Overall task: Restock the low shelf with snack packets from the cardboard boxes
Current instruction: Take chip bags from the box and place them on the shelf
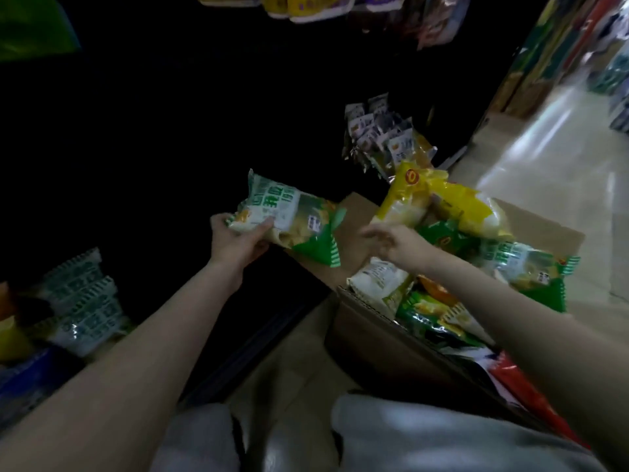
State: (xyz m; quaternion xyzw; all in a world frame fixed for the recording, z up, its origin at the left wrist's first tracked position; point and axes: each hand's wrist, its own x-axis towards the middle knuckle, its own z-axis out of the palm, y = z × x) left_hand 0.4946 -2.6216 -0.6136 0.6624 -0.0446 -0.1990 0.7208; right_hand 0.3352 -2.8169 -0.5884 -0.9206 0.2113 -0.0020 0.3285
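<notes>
My left hand [235, 241] grips a green-and-white snack packet [289, 218], held in the air in front of the dark low shelf [153, 165]. My right hand [394, 243] hovers with loose, blurred fingers over the open cardboard box [367, 338], holding nothing. The box is heaped with yellow packets [439, 202] and more green-and-white packets [524, 267]. Matching green-and-white packets [81, 301] stand in a row on the shelf at the lower left.
Small dark-and-white packets [377, 131] sit further along the shelf, right of centre. Bags hang from hooks at the top [306, 5]. A shiny aisle floor [544, 158] runs off at the right. My knees in grey trousers [408, 437] fill the bottom.
</notes>
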